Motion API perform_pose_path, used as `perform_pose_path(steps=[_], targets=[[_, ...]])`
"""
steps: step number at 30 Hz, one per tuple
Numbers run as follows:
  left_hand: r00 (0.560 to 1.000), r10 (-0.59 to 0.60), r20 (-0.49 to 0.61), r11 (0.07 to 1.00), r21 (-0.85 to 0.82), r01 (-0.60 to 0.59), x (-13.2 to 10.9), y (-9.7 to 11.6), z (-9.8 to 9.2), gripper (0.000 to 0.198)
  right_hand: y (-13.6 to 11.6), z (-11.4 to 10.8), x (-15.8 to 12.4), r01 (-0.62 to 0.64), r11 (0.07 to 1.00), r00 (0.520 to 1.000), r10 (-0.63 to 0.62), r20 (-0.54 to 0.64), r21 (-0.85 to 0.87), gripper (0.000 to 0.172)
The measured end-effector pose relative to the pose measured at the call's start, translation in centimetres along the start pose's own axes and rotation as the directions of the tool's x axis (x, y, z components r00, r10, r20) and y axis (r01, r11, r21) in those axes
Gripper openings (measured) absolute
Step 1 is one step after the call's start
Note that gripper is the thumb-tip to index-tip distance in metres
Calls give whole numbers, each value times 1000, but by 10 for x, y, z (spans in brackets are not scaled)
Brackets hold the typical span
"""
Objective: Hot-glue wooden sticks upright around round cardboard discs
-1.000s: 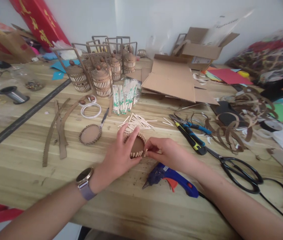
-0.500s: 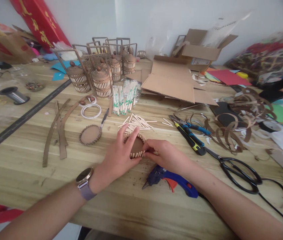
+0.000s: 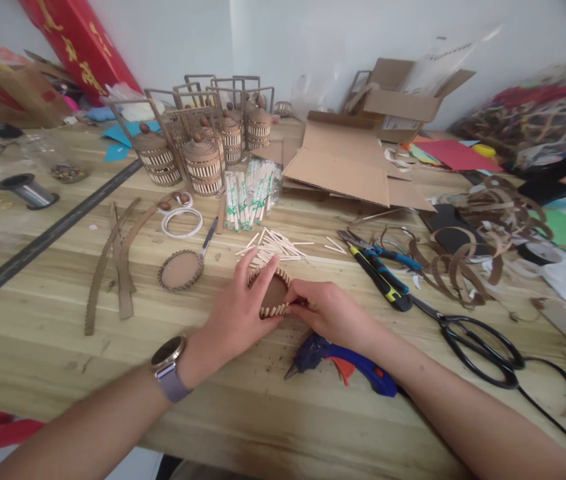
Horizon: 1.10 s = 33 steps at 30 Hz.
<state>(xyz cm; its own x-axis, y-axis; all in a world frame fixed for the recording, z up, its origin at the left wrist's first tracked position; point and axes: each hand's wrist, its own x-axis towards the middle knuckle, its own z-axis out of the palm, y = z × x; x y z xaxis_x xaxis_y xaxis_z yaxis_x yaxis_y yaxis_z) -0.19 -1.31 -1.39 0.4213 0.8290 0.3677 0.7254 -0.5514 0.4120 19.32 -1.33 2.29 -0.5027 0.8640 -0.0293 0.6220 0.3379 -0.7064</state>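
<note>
A round cardboard tray (image 3: 275, 292), its rim lined with short wooden sticks, lies on the table between my hands. My left hand (image 3: 237, 307) grips it from the left, thumb at the near rim and fingers over the far side. At the right rim, the thumb and forefinger of my right hand (image 3: 317, 307) pinch together; what sits between the fingertips is too small to make out. Just behind the tray is a loose pile of short wooden sticks (image 3: 280, 247). A blue glue gun (image 3: 343, 360) rests below my right hand.
Left of my hands lie another round cardboard piece (image 3: 181, 270), cardboard strips (image 3: 125, 267) and a roll of white tape (image 3: 181, 223). Pliers (image 3: 393, 257), a yellow-black cutter (image 3: 380, 277) and black scissors (image 3: 483, 350) are on the right. Lidded stick baskets (image 3: 203, 163) stand behind.
Almost nothing differs. Both hands keep the same hold on the tray, with at most a tiny shift of the right fingers.
</note>
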Motion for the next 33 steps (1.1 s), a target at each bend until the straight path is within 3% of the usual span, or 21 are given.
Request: perform_pose_path(steps=[10,16,21,25,29,31,33], targets=[[1000,7,11,1000,-8,-7,-2,0,-1,104,2,2,0,37,999,999,-37,-7,-7,13],[1000,-13,21,1000,-4,14,-4,1,1,118,2,0,-1,28,1000,1000,-28,-6,-10,13],[1000,-5,-3,1000,-2,5,-2,-1,2,107,2,1,1,25,1000,1000,-25,10,-16,13],[1000,11,16,1000,-25,-10,-1,-4,1,98,2,2,2,37,993,999,-36,12,-116,11],[1000,2,26,1000,-27,-2,0,-6,-2,96,-5,-9,0,65,983,997,-71,-27,-173,18],[999,-17,36,1000,-23,18,0,-6,-2,99,-12,-20,-5,26,977,998,-37,-51,-212,9],[998,-38,41,999,-18,39,-1,-4,-3,102,-17,-34,-13,-44,960,999,38,-27,-278,15]])
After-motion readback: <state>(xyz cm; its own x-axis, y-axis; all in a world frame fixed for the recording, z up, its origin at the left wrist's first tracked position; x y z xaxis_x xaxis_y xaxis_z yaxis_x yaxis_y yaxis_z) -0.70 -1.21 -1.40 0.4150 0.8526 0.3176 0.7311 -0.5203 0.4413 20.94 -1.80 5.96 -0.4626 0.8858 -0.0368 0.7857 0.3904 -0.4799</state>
